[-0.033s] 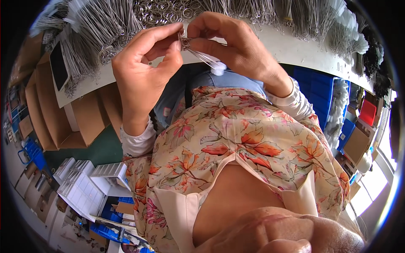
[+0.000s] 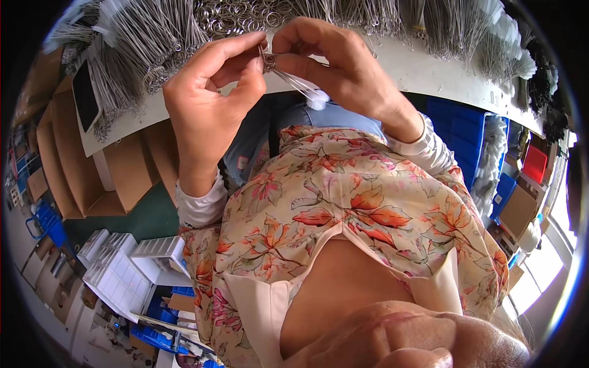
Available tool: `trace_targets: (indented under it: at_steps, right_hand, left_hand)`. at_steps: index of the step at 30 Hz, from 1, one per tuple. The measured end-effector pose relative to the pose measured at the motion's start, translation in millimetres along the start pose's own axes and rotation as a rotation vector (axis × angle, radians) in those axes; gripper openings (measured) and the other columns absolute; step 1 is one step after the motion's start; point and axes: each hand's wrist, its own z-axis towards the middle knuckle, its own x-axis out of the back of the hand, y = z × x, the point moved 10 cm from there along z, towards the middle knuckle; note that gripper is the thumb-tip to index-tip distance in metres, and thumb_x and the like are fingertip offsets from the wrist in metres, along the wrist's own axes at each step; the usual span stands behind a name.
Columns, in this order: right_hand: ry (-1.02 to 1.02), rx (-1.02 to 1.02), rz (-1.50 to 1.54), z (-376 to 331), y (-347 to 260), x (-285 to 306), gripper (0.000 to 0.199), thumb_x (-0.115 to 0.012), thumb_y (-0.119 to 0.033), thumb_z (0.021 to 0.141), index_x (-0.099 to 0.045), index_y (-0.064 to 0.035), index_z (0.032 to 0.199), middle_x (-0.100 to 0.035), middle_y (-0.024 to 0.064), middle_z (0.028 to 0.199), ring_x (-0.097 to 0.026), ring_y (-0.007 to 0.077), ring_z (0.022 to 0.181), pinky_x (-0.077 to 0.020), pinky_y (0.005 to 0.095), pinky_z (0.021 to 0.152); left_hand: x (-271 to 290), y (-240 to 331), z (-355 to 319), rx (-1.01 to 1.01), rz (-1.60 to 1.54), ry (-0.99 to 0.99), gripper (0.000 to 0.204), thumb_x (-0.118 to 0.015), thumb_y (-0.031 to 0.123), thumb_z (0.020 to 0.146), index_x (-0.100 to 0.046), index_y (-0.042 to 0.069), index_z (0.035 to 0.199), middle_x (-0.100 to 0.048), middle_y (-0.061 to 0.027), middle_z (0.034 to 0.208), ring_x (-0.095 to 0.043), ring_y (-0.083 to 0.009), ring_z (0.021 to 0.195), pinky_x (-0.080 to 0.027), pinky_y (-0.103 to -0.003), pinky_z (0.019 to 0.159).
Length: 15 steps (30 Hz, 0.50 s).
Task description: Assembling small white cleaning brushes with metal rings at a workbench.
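Observation:
My left hand is closed, thumb and forefinger pinching a small metal ring above the table's near edge. Facing it, my right hand is closed on several thin wire brushes. Their looped ends meet the ring between my fingertips, and the fingers partly hide how they join. The wires slant down under my right hand to fluffy white bristle tips over my lap. Just beyond the hands lies a heap of loose metal rings.
Bundles of wire brushes cover the far side of the white table. A dark phone lies at its left edge. Cardboard boxes stand below on the left; blue bins are at the right. White plastic trays sit farther back.
My right wrist has shifted very slightly; both hands keep the same hold.

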Motion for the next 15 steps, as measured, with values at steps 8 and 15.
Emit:
trace_targets:
  at_steps: [8,15]
  right_hand:
    - [0.079,0.190,-0.225,1,-17,5,0.017,-0.062,-0.011,0.083,-0.055,0.0006,0.094,-0.060,0.0115,0.081,-0.061,0.0247,0.074,-0.0478,0.0316,0.066]
    - [-0.029,0.029,-0.088,5,5,1,0.016,-0.064,-0.011,0.083,-0.058,-0.0019,0.095,-0.059,0.0063,0.080,-0.056,0.0148,0.072,-0.0466,0.0281,0.065]
  left_hand:
    - [-2,-13,4,0.092,-0.146,0.011,0.024,-0.061,-0.004,0.080,-0.063,-0.005,0.104,-0.066,-0.0077,0.092,-0.064,-0.0098,0.080,-0.052,-0.021,0.075]
    - [-3,-12,5,0.053,-0.109,0.023,0.025,-0.062,-0.004,0.080,-0.063,-0.005,0.105,-0.066,-0.0087,0.092,-0.064,-0.0107,0.082,-0.052,-0.022,0.077]
